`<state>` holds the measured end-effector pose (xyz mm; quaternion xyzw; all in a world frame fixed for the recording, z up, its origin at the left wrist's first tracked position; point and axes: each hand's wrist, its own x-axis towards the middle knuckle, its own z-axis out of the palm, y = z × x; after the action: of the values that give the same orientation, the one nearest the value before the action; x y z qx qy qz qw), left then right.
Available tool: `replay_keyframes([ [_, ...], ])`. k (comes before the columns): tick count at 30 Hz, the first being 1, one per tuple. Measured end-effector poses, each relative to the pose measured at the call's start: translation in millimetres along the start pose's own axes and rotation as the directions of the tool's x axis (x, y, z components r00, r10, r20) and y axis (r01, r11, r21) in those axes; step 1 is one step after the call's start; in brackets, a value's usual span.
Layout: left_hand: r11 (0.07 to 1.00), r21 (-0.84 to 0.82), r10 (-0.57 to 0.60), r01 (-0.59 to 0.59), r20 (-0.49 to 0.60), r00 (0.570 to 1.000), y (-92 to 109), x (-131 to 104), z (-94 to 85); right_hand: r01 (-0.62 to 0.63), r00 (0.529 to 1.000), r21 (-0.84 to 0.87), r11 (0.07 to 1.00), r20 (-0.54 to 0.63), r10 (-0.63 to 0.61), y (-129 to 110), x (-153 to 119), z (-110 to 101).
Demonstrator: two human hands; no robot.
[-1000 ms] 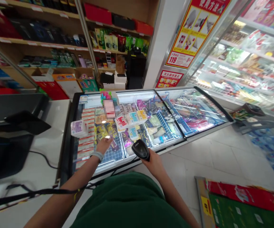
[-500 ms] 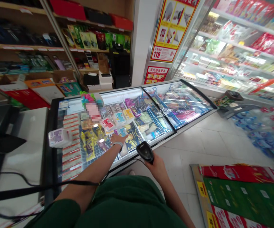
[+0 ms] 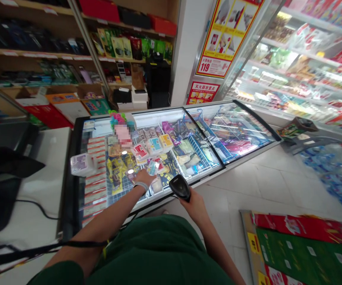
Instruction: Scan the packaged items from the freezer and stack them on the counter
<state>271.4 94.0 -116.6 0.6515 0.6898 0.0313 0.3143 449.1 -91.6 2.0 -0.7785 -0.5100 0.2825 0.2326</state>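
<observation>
My left hand (image 3: 144,179), with a light band on its wrist, hangs over the glass-topped freezer (image 3: 199,183) with fingers apart and nothing visibly gripped. Just past its fingertips lie a small blue-labelled pack (image 3: 152,168) and a red-labelled one (image 3: 159,164); whether the hand touches them I cannot tell. Behind these stand clear tubs with a red label (image 3: 140,151), a blue label (image 3: 154,145) and a yellow label (image 3: 166,141). My right hand (image 3: 195,204) is wrapped round the handle of a black barcode scanner (image 3: 179,187), whose head points toward the freezer.
A purple-labelled tub (image 3: 82,164) stands at the freezer's left end, by a white counter (image 3: 44,190). A pixelated pink item (image 3: 123,134) sits at the back. Stacked green and red boxes (image 3: 304,249) stand low right. Bottled water packs (image 3: 327,162) are further right.
My left hand has drawn back and left across the glass, uncovering the red-labelled pack. The scanner stays in my right hand. The whole view has shifted slightly.
</observation>
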Motion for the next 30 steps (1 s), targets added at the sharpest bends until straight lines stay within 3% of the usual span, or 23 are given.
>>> replay_keyframes([
  [5,0.992,0.118,0.061,-0.045,-0.135,0.989,-36.9,-23.4,-24.6,0.073,0.996,-0.052,0.996,0.060,-0.070,-16.5,10.2,8.3],
  [9,0.965,0.244,0.177,-0.101,-0.315,0.932,-59.0,-48.4,-52.5,0.144,0.982,-0.038,0.989,0.132,-0.138,-36.1,18.3,18.0],
  [14,0.943,0.312,0.249,-0.113,-0.439,0.863,-72.2,-73.9,-79.2,0.230,0.952,-0.068,0.971,0.224,-0.210,-63.4,27.0,32.1],
  [20,0.939,0.332,0.270,-0.094,-0.539,0.798,-82.7,-88.1,-92.7,0.313,0.914,-0.068,0.947,0.292,-0.281,-88.4,33.8,44.8],
  [30,0.950,0.309,0.219,-0.044,-0.562,0.798,-96.2,-91.7,-102.0,0.395,0.880,-0.123,0.910,0.336,-0.336,-107.5,38.7,58.0],
])
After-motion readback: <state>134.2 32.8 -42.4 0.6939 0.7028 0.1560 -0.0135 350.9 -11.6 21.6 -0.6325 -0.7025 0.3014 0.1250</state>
